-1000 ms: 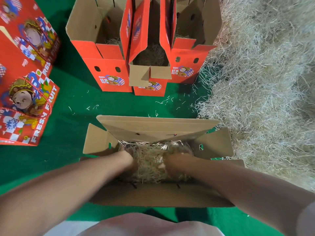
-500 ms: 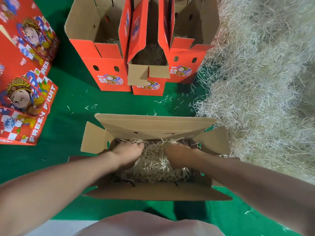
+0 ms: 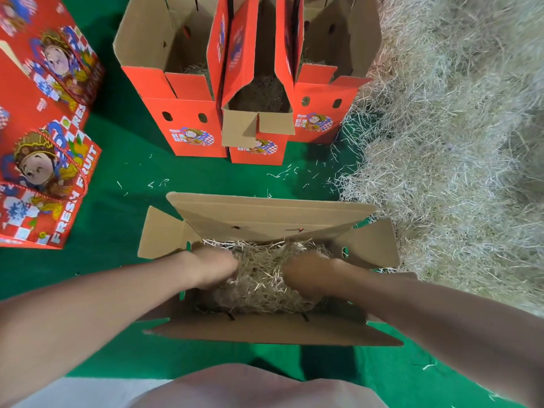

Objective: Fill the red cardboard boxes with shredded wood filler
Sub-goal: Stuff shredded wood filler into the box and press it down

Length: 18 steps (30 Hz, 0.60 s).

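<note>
Left hand (image 3: 213, 269), right hand (image 3: 306, 278) risen from deep in box (image 3: 265, 331), now flanking filler (image 3: 259, 278); fingers buried, grip unclear. Filler looks bedded; box near done.

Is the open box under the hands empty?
No, shredded filler lies inside the box, between the left hand and the right hand.

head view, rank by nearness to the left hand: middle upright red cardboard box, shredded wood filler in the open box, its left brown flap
1. shredded wood filler in the open box: touching left hand
2. left brown flap: just leftward
3. middle upright red cardboard box: far behind
</note>
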### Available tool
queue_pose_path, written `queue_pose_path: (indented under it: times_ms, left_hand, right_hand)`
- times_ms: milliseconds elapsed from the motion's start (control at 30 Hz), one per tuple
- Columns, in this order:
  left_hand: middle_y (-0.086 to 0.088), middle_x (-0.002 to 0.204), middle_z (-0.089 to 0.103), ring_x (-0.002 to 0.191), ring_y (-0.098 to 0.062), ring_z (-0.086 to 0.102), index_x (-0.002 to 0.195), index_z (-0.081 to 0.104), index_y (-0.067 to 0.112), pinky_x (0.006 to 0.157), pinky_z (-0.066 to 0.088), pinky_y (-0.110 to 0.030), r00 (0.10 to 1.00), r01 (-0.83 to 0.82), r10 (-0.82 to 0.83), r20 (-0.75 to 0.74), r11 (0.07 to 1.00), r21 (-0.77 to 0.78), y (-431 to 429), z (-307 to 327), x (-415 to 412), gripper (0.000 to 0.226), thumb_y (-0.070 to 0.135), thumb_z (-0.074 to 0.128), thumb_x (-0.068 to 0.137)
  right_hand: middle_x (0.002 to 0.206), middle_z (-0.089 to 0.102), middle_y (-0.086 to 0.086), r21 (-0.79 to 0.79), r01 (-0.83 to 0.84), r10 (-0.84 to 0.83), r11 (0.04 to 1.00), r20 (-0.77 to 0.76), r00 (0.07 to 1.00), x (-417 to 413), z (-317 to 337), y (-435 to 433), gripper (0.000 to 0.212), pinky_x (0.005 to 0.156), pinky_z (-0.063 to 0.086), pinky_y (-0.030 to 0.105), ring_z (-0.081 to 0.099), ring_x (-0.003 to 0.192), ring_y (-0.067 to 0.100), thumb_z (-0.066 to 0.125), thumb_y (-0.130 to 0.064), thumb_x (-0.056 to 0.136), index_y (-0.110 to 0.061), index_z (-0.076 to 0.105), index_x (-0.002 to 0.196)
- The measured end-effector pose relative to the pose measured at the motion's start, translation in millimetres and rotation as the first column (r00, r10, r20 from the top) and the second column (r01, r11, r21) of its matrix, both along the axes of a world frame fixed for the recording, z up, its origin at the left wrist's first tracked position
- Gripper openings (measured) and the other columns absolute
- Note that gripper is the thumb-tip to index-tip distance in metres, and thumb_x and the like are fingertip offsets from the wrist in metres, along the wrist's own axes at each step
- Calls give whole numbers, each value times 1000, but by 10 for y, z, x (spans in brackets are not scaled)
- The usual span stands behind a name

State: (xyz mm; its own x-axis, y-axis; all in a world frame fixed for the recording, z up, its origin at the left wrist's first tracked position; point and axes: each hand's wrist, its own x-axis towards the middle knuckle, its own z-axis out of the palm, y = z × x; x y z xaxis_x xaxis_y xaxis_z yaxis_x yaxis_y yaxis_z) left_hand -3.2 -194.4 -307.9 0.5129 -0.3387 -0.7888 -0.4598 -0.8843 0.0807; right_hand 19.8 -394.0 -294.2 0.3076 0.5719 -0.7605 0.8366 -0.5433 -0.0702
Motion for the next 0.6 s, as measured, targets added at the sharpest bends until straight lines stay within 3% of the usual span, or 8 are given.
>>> queue_pose_path:
  times_ms: [100, 167, 267, 333, 400, 467, 533, 600]
  left_hand:
    - [-15, 123, 51, 111, -28, 52, 121, 51, 4, 98, 43, -37, 963, -131, 159, 216, 982, -138, -92, 65, 134, 34, -3, 36, 91]
    - [-17, 124, 52, 113, -30, 51, 121, 51, 2, 95, 44, -37, 974, -100, 122, 190, 987, -123, -142, 73, 158, 33, 0, 34, 93]
    - [-14, 117, 59, 95, -25, 58, 116, 56, 2, 74, 45, -30, 999, 43, -42, -30, 999, 26, -227, 100, 86, 26, 7, 42, 94]
    - [-17, 127, 52, 103, -27, 52, 123, 52, 2, 89, 45, -39, 963, 140, -89, -255, 972, 190, -218, 72, -1, 31, 10, 46, 94]
    - [-18, 142, 37, 132, -32, 32, 133, 45, 3, 109, 19, -60, 958, 161, -80, -276, 944, 287, -138, -51, -68, 41, 14, 46, 94]
    - [-18, 147, 29, 140, -31, 16, 135, 41, 2, 108, -2, -66, 945, 239, -138, -297, 910, 338, -95, -77, -91, 42, 15, 40, 95]
    - [-15, 147, 32, 141, -29, 17, 134, 43, 3, 105, -9, -68, 927, 311, -202, -316, 885, 347, -130, -73, -68, 41, 17, 39, 96]
    - [-16, 146, 34, 138, -31, 24, 133, 44, 2, 106, 1, -68, 931, 323, -230, -284, 884, 339, -155, -52, -9, 39, 15, 38, 96]
  right_hand:
    - [113, 53, 11, 300, 31, -40, 953, 24, 999, 0, 10, 141, 41, 62, 37, 29, 57, 98, 26, 51, 0, 82, -14, 52, 121]
    - [138, 35, 11, 382, -43, 54, 923, -19, 998, -43, -80, 181, 60, 68, 42, 30, 45, 116, 28, 51, -1, 81, -23, 39, 135]
    - [154, -5, 2, 265, -173, 177, 948, 9, 984, -78, -362, 187, 70, 102, 33, 50, 10, 138, 35, 49, -4, 82, -37, 29, 140]
    - [153, -19, -1, 150, -120, 124, 981, -15, 992, -89, -537, 187, 68, 108, 18, 58, -5, 140, 38, 50, -9, 83, -37, 29, 141]
    - [152, -22, 6, 60, -133, 133, 989, 17, 991, -107, -625, 208, 57, 104, 18, 64, 0, 139, 41, 54, -18, 85, -30, 38, 138]
    - [153, -14, 15, -40, -168, 170, 985, 62, 984, -105, -647, 177, 48, 100, 19, 68, 10, 137, 43, 56, -27, 86, -23, 47, 133]
    - [154, -8, 16, -143, -104, 111, 984, 42, 993, -86, -596, 103, 44, 102, 15, 68, 12, 137, 42, 56, -28, 87, -20, 50, 130]
    - [154, 0, 14, -145, -44, 45, 988, 3, 999, -49, -471, 30, 41, 105, 17, 63, 17, 136, 40, 57, -27, 87, -20, 53, 127]
